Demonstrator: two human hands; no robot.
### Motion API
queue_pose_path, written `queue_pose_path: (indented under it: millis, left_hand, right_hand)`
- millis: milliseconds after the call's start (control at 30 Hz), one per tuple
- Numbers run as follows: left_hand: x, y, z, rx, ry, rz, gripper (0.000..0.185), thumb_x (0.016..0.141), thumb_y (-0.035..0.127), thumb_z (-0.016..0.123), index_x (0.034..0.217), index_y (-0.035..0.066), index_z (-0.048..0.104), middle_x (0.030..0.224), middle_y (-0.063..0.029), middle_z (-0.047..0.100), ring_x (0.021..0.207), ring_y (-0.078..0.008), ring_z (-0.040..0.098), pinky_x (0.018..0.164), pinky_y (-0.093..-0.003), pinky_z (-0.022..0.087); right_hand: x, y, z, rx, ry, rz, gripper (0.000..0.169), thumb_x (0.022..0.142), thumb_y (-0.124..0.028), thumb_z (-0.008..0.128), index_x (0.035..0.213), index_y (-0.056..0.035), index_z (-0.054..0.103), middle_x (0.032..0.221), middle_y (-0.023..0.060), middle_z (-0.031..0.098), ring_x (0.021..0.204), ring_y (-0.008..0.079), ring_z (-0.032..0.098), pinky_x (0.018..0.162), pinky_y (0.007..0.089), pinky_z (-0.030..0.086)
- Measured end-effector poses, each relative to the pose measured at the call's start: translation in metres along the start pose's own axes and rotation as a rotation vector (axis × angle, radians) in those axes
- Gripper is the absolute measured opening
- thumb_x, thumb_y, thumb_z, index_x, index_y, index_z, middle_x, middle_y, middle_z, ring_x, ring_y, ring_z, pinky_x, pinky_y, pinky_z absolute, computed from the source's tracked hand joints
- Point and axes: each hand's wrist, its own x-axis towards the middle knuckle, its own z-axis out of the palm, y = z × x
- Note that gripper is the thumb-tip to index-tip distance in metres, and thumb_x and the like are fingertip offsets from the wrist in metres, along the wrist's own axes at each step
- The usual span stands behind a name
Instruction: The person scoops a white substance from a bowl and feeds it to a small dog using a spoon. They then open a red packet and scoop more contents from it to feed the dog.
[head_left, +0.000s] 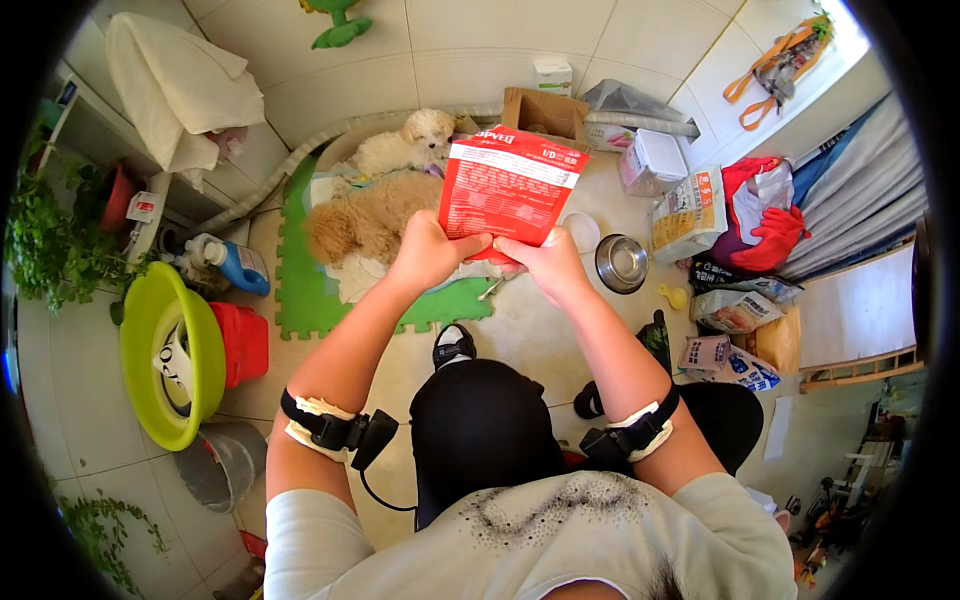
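A flat red pouch (504, 195) with white bands and printed writing is held up in front of me. My left hand (435, 251) grips its lower left corner, thumb on the near face. On the lower right corner, my right hand (547, 259) pinches it the same way, and the two thumb tips almost meet at the bottom edge. The fingers behind the pouch are mostly hidden. Just beyond my left hand, a curly tan dog (375, 214) lies on cloths over a green foam mat (300, 300). A cream-white dog (397, 146) rests behind it, facing me.
Right of the pouch are a steel bowl (622, 263), a lidded clear tub (651, 163) and several bags, one a printed bag (690, 214). An open cardboard box (545, 112) stands behind. On the left are a lime-green basin (135, 352), a red container (244, 341) and a blue bottle (240, 266).
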Motion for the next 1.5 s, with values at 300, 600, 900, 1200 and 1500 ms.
queue_pose_path:
  millis: [300, 600, 900, 1200, 1500]
  left_hand:
    - [0.024, -0.066, -0.009, -0.309, -0.305, -0.361, 0.023, 0.087, 0.019, 0.055, 0.086, -0.002, 0.063, 0.069, -0.0079, 0.063, 0.058, -0.0118, 0.057, 0.055, -0.0259, 0.048]
    - [0.057, -0.112, -0.004, 0.245, -0.3, -0.183, 0.022, 0.077, 0.013, 0.065, 0.093, -0.003, 0.063, 0.082, -0.007, 0.066, 0.069, -0.015, 0.06, 0.066, -0.0298, 0.048]
    - [0.043, -0.142, 0.005, -0.298, -0.173, -0.272, 0.023, 0.086, 0.019, 0.058, 0.095, -0.002, 0.062, 0.081, -0.0061, 0.065, 0.072, -0.0067, 0.055, 0.066, -0.0257, 0.047]
    - [0.054, -0.127, -0.01, 0.049, -0.413, -0.231, 0.026, 0.081, 0.018, 0.063, 0.099, -0.001, 0.06, 0.085, -0.0069, 0.064, 0.076, -0.0097, 0.057, 0.071, -0.0272, 0.047]
    - [0.066, -0.14, 0.012, -0.12, -0.191, -0.205, 0.019, 0.074, 0.012, 0.071, 0.088, 0.0, 0.065, 0.079, -0.0075, 0.067, 0.069, -0.0094, 0.059, 0.064, -0.0278, 0.049]
  right_hand:
    - [0.029, 0.044, -0.045, 0.361, -0.355, 0.42, 0.028, 0.088, -0.011, 0.05, 0.113, 0.0012, 0.05, 0.105, 0.0113, 0.06, 0.088, 0.0206, 0.061, 0.078, 0.0345, 0.05]
    - [0.061, 0.113, -0.043, 0.081, -0.086, 0.219, 0.023, 0.077, 0.001, 0.06, 0.1, -0.003, 0.061, 0.099, 0.0065, 0.063, 0.089, 0.0159, 0.06, 0.082, 0.0315, 0.047]
    - [0.063, 0.104, -0.045, 0.41, -0.185, 0.503, 0.032, 0.088, -0.022, 0.054, 0.114, -0.0039, 0.051, 0.11, 0.0065, 0.058, 0.096, 0.017, 0.058, 0.081, 0.0342, 0.048]
    - [0.062, 0.107, -0.046, 0.302, -0.112, 0.26, 0.029, 0.079, -0.001, 0.059, 0.108, -0.0023, 0.056, 0.102, 0.0074, 0.061, 0.093, 0.0163, 0.059, 0.08, 0.0316, 0.048]
    - [0.064, 0.121, -0.049, 0.253, -0.06, 0.354, 0.026, 0.087, -0.017, 0.055, 0.11, -0.0042, 0.054, 0.104, 0.0058, 0.06, 0.093, 0.0155, 0.059, 0.081, 0.0326, 0.048]
